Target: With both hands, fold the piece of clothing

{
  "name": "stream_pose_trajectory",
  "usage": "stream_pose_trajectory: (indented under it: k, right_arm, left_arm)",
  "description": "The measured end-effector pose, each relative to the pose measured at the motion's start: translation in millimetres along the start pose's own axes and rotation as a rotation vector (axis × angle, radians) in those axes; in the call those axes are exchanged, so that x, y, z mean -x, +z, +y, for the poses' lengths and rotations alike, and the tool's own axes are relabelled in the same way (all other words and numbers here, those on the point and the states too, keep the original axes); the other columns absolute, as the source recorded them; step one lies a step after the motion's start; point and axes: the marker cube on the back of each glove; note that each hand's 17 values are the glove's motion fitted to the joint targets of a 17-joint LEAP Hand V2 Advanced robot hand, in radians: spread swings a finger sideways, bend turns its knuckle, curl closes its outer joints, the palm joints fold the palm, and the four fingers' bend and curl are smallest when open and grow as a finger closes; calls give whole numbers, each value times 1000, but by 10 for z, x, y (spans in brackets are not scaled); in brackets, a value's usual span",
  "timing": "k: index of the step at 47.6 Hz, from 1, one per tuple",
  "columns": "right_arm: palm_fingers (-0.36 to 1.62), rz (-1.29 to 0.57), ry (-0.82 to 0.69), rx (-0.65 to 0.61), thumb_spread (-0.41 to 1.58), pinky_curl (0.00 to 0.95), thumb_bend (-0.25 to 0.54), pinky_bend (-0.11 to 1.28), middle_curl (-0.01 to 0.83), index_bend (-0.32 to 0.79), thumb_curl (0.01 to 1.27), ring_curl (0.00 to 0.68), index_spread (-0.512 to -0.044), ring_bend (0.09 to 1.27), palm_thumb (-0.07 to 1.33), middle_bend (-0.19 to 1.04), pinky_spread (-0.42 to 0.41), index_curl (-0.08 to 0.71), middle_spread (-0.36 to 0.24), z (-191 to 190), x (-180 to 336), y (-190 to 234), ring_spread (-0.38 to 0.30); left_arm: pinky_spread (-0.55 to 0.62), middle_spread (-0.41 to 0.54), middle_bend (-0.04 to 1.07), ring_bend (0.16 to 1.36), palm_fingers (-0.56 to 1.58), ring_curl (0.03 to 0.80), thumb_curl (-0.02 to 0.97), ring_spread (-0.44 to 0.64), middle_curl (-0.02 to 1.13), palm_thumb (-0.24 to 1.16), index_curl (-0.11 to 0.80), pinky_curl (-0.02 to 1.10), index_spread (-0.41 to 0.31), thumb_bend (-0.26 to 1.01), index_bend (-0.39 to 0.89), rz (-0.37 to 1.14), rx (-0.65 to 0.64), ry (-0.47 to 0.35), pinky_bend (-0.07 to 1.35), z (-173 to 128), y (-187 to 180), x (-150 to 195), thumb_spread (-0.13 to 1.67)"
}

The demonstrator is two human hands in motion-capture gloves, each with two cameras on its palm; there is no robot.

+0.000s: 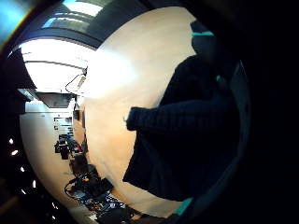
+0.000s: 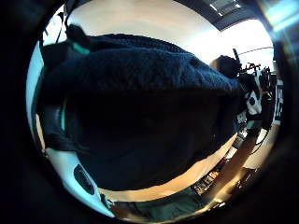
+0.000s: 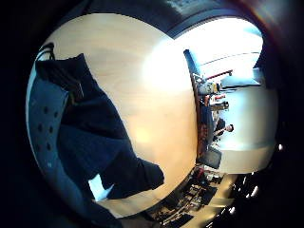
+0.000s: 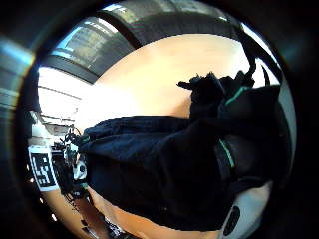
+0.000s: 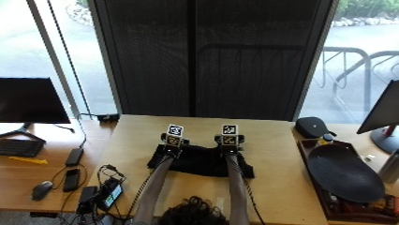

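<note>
While both forearms reach up the outside view, the garment (image 5: 201, 161), a dark piece of clothing, lies on the table (image 5: 274, 140) just in front of the person, spread crosswise and bunched, with a dark end sticking out past each forearm. The left hand (image 5: 173, 140) sits at the garment's far edge on the left side, and the right hand (image 5: 228, 139) sits at the same edge on the right side, the 2 hands near each other but apart. From above, neither hand's fingers can be seen, so I cannot tell whether either hand grips the cloth or only rests on it. Both thumb side palm views are largely filled by dark fabric, so the cloth is close to both palms; the grip is not shown there either. Both little finger side palm views show the garment's edge against bare table. At the table's right side stands a tray (image 5: 306, 155) holding a large dark oval object (image 5: 344, 172); what that object is cannot be told. A monitor (image 5: 31, 101) stands on the desk to the left.
</note>
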Motion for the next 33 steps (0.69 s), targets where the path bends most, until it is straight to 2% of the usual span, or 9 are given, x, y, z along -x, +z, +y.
stream_pose_trajectory:
  k: [4, 7, 11, 15, 22, 26, 29, 30, 33]
  right_arm:
    - [1116, -46, 29, -26, 1127, 369, -21, 465, 484, 170, 336, 441, -316, 586, 966, 426, -226, 398, -249, -15, -199, 9, -259]
    - [1080, -105, 45, -132, 1114, 370, -17, 475, 468, 148, 346, 437, -318, 561, 966, 365, -204, 394, -250, 14, -340, -161, -258]
    - [812, -207, 126, -220, 1126, 388, -12, 516, 427, 105, 358, 429, -318, 503, 969, 199, -133, 381, -219, 159, -604, -315, -232]
    - [675, -343, 202, -296, 1150, 407, -22, 572, 410, 58, 364, 426, -317, 474, 941, 147, -72, 354, -182, 258, -843, -286, -190]
    - [535, -495, 325, 51, 1190, 413, -33, 685, 379, 31, 360, 409, -297, 480, 847, 152, 23, 276, -109, 828, -1164, 516, -100]
    - [471, -527, 330, 128, 1219, 426, -50, 773, 361, 19, 345, 411, -279, 516, 745, 143, 63, 235, -56, 1193, -1174, 569, -53]
    - [456, -396, 439, 191, 1226, 427, -52, 810, 357, 29, 336, 410, -266, 537, 671, 160, 78, 210, -31, 1414, -1235, 570, -30]
    - [455, -365, 465, 208, 1229, 427, -56, 821, 354, 31, 333, 412, -264, 550, 643, 159, 82, 204, -26, 1445, -1246, 590, -25]
    - [449, -351, 482, 289, 1230, 428, -47, 856, 350, 34, 328, 413, -254, 576, 595, 165, 83, 185, -7, 1520, -1207, 636, -12]
  left_arm:
    - [153, -310, 638, 498, 833, 423, 323, -244, 568, 758, 464, 65, -241, -16, 82, -72, -17, -31, 156, -39, 41, 66, 1413]
    - [172, -281, 573, 503, 726, 432, 320, -208, 561, 743, 440, 95, -215, -19, 73, -116, -178, -51, 210, -111, -60, 209, 1392]
    - [188, -230, 408, 507, 600, 430, 321, -139, 521, 719, 416, 141, -183, -24, 90, -78, -215, -57, 305, 90, -148, 260, 1355]
    - [198, -210, 353, 509, 598, 410, 320, -106, 481, 695, 389, 161, -167, -24, 96, -49, -270, -41, 324, 242, -162, 274, 1327]
    - [207, -196, 328, 513, 645, 395, 316, -88, 457, 633, 373, 181, -167, -35, 142, -58, -281, -5, 294, 438, 60, 267, 1287]
    - [208, -192, 305, 494, 659, 388, 308, -80, 451, 564, 377, 193, -175, -41, 160, -78, -104, -50, 273, 609, 285, 331, 1272]
    - [210, -176, 276, 471, 643, 388, 303, -63, 453, 527, 384, 208, -178, -35, 169, 18, 73, -85, 276, 758, 434, 296, 1270]
    - [223, -147, 207, 427, 556, 374, 293, -20, 434, 482, 393, 220, -175, -51, 192, 53, 108, -90, 307, 779, 470, 284, 1274]
    - [241, -116, 181, 396, 509, 379, 282, 37, 444, 427, 406, 240, -171, -45, 195, 140, 156, -87, 323, 780, 560, 261, 1278]
